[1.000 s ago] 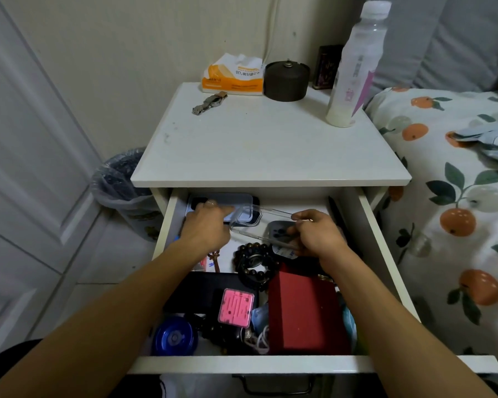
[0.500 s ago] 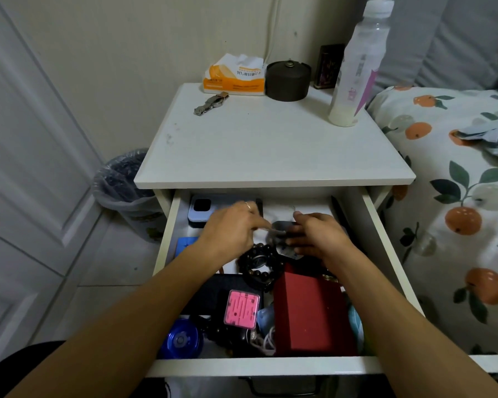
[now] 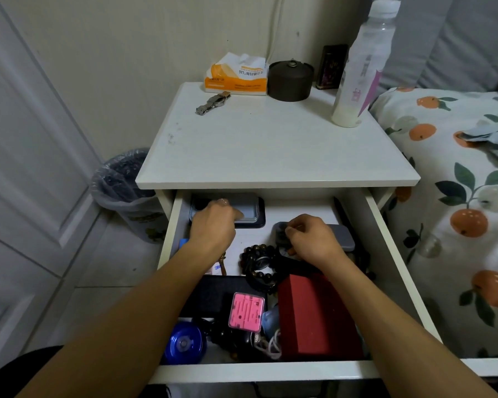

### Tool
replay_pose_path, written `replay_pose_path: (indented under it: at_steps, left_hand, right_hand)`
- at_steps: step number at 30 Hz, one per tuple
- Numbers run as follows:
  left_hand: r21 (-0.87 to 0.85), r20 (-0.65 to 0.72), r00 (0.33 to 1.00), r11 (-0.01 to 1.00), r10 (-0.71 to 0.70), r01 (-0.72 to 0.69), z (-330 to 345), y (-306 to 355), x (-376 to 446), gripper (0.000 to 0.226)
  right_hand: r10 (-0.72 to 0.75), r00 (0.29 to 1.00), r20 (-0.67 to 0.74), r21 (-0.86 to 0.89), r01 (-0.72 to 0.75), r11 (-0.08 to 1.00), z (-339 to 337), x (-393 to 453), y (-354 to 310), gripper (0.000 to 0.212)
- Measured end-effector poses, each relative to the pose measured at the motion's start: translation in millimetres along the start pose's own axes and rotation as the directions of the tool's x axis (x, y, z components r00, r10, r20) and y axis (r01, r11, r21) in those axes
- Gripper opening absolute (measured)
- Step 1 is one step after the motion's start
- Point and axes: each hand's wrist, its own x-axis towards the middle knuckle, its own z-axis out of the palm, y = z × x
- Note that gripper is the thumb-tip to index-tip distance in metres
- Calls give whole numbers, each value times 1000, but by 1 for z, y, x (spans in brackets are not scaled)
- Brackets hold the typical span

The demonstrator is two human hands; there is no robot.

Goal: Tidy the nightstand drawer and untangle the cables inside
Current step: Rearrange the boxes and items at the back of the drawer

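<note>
White wood makes the nightstand [image 3: 270, 150], and its drawer [image 3: 270, 370] stands pulled wide open under the top. Only 1 view is given, from the head, looking down into it.

To my judgement the task is at an early or middle stage. The back part looks partly sorted: a stack of flat phone-like devices [image 3: 253, 208] lies in the back left corner, and a grey flat case [image 3: 341, 237] lies at the back right, with bare drawer floor between them. The front part is not yet tidy. A bead bracelet [image 3: 259, 262], a red box [image 3: 314, 314], a pink maze toy [image 3: 246, 311], a blue round thing [image 3: 184, 343] and a black flat thing [image 3: 213, 297] crowd together there.

The cables [image 3: 270, 344] show only as a small white loop bundle at the front, between the maze toy and the red box, partly under other things. They look coiled up and untouched, so I think the untangling is not yet done.

The left hand [image 3: 213, 225] rests on the stack with its fingers bent down over the top device; it seems to press or hold it, but a real grasp I cannot tell. The right hand [image 3: 311, 239] has curled fingers pinching a small dark round object [image 3: 279, 228] just beside the grey case
</note>
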Motion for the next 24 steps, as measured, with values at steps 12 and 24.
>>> replay_pose_path:
  at_steps: [12,24]
  left_hand:
    - [37,61,998,999,5,-7,-7,-2,2,55]
    - [21,15,997,997,-81,80,-6,-4,1,29]
  right_hand:
    - [-128,991,36,-271,133,953,4,-4,-2,18]
    - [-170,984,49,-300,177,937,2,-3,-3,19]
